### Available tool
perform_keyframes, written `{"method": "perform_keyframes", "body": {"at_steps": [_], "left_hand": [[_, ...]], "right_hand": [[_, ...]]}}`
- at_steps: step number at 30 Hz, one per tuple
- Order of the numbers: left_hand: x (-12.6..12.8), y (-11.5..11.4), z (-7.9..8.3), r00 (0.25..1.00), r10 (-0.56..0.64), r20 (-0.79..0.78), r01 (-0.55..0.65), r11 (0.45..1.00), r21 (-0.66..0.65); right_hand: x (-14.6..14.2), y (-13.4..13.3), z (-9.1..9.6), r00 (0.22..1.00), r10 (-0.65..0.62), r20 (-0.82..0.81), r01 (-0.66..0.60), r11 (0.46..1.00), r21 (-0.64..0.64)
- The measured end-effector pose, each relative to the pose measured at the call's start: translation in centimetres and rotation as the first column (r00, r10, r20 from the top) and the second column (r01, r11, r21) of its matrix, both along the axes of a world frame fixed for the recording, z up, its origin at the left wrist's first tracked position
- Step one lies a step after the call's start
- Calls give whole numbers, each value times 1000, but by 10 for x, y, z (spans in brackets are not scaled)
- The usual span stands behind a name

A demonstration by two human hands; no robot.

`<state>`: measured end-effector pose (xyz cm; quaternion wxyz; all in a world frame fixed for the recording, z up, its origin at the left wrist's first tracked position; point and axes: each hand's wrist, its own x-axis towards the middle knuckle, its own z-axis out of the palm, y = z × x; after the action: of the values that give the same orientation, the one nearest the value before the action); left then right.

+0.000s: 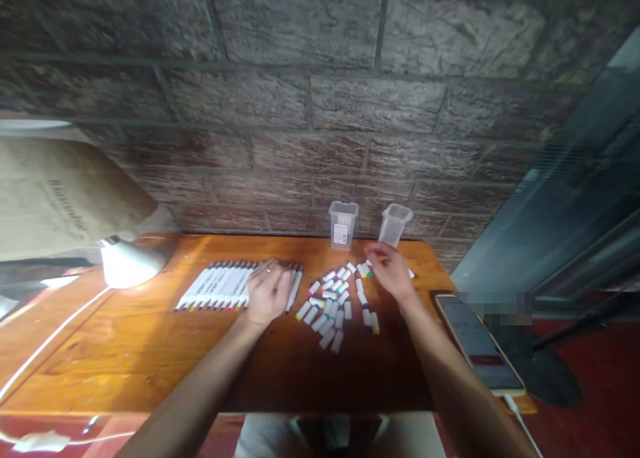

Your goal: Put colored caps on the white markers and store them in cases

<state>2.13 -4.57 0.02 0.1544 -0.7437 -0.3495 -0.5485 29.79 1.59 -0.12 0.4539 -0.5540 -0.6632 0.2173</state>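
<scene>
Across the left and middle of my wooden table (125, 351) runs a tight row of markers (215, 288), white-barrelled with dark far ends and touches of yellow, orange and red at the near ends. My left hand (271, 290) curls its fingers together over the row's right part, and my right hand (391, 270) bends its own before the right clear box, (395, 226) though whether either grips anything I cannot tell. Smallest, the stubby white caps (329, 311), banded yellow, green, purple and magenta, lie loosely scattered between my hands and nearer.
</scene>
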Motion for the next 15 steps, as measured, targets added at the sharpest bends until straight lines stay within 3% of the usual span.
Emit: {"method": "perform_keyframes", "body": {"at_steps": [4, 8, 11, 15], "left_hand": [[22, -8, 1, 984, -154, -87, 147, 985, -89], [47, -24, -3, 891, -331, -311, 244, 927, -286], [64, -35, -11, 807, -340, -483, 146, 907, -394], [73, -37, -23, 814, -207, -543, -87, 880, -467]], "right_hand": [[41, 11, 1, 968, -146, 204, 165, 983, -78], [50, 11, -14, 933, -108, 344, 168, 974, -150], [44, 7, -23, 911, -57, 409, 135, 977, -166], [39, -4, -24, 892, 10, 452, 69, 985, -158]]}}
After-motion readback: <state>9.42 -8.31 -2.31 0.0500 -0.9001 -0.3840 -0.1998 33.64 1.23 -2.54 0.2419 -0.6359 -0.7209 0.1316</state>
